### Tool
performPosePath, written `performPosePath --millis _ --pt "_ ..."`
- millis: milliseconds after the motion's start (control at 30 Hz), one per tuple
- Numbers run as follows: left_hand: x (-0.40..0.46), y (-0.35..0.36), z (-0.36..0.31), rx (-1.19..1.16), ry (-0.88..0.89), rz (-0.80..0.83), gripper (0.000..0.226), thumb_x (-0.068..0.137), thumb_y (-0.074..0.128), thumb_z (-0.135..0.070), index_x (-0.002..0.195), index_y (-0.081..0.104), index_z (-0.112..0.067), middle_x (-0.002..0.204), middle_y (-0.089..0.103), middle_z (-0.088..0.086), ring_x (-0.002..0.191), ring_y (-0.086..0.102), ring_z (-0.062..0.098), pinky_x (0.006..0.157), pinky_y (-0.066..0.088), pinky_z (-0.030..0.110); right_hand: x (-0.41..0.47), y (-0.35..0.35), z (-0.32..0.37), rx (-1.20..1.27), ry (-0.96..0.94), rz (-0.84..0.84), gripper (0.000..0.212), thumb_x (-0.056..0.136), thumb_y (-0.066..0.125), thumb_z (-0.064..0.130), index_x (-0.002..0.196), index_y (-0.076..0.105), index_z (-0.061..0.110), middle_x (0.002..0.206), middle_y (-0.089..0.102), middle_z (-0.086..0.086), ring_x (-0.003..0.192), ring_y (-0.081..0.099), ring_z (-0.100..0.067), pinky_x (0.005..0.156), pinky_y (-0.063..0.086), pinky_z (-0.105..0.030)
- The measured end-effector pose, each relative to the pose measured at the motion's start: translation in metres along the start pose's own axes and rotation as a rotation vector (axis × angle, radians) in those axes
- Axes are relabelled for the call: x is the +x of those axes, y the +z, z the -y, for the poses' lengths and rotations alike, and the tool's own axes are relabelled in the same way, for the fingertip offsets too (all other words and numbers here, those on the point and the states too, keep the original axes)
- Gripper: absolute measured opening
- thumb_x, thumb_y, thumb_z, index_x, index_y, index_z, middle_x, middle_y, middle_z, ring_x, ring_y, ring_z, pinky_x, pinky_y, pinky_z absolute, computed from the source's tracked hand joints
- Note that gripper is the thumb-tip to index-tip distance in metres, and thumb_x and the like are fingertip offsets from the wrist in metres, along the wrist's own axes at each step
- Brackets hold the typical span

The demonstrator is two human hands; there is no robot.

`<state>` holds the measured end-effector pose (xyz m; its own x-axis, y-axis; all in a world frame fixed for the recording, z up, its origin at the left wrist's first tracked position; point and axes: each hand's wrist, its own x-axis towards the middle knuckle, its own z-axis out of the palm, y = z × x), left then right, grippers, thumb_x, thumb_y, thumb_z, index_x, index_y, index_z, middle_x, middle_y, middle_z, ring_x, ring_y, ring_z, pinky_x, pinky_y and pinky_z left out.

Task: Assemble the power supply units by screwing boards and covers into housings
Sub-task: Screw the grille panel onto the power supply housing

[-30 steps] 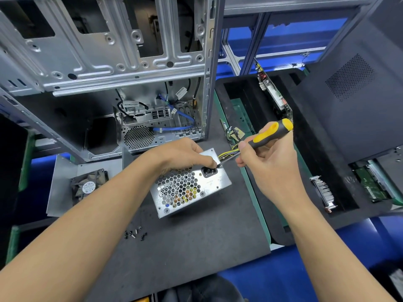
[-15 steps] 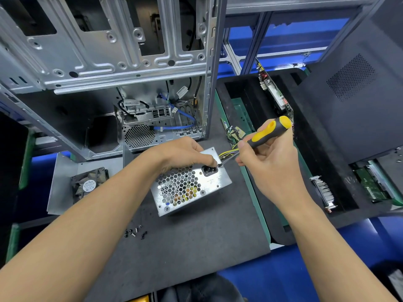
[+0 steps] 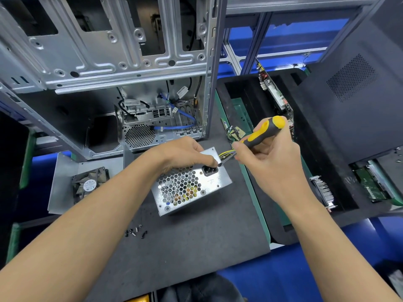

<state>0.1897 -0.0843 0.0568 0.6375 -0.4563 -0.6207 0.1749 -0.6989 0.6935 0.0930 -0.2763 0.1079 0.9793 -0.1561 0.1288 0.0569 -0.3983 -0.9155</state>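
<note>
Screwdriver (image 3: 262,133) — tip at housing (image 3: 192,184)

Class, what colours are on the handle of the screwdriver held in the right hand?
The screwdriver handle is yellow and black, clearest in the head view.
</note>
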Motion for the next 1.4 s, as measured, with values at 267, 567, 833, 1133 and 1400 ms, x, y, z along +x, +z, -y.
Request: performPosePath --millis 267,567,833,1133,1400 --pt "-0.002 -0.006 0.007 -0.150 0.059 0.141 0.025 0.083 0.076 -0.045 0.079 0.081 -0.021 0.080 0.074 -0.004 0.063 0.061 0.006 0.059 0.045 0.018 0.004 -0.003 0.016 -0.135 0.064 0.052 0.039 0.076 0.083 0.027 0.089 0.047 0.027 0.086 0.070 0.019 0.077 0.070 -0.005 0.077 0.057 -0.033" --pt "0.003 -0.007 0.011 -0.192 0.053 0.262 0.032 0.077 0.077 -0.048 0.090 0.080 -0.019 0.096 0.075 0.003 0.086 0.066 0.013 0.083 0.050 0.029 0.002 -0.003 0.019 -0.120 0.004 0.083 0.044 0.078 0.082 0.019 0.095 0.042 0.029 0.083 0.068 0.015 0.076 0.070 -0.008 0.075 0.057 -0.030" --pt "0.004 -0.010 0.015 -0.262 0.080 0.278 0.035 0.076 0.076 -0.039 0.096 0.075 -0.010 0.098 0.075 0.012 0.085 0.069 0.022 0.081 0.055 0.033 0.003 0.001 0.028 -0.226 -0.131 0.104 0.013 0.088 0.067 0.023 0.087 0.054 0.023 0.080 0.062 0.008 0.069 0.061 -0.008 0.061 0.042 -0.007" --pt "0.004 -0.010 0.011 -0.300 0.051 0.246 0.029 0.079 0.073 -0.033 0.094 0.073 -0.007 0.086 0.075 0.006 0.071 0.069 0.017 0.070 0.055 0.027 0.036 -0.009 0.066 -0.720 -0.244 0.316 0.034 0.086 0.070 0.043 0.089 0.042 0.027 0.069 0.051 0.010 0.067 0.050 -0.014 0.060 0.040 -0.029" --pt "0.006 -0.008 0.014 -0.309 0.003 0.188 0.033 0.091 0.071 -0.026 0.106 0.070 0.004 0.098 0.073 0.016 0.084 0.067 0.027 0.083 0.052 0.038 0.057 -0.014 0.095 -1.195 -0.276 0.612 0.032 0.098 0.046 0.051 0.086 0.043 0.021 0.073 0.040 -0.001 0.081 0.049 -0.031 0.073 0.043 -0.036"
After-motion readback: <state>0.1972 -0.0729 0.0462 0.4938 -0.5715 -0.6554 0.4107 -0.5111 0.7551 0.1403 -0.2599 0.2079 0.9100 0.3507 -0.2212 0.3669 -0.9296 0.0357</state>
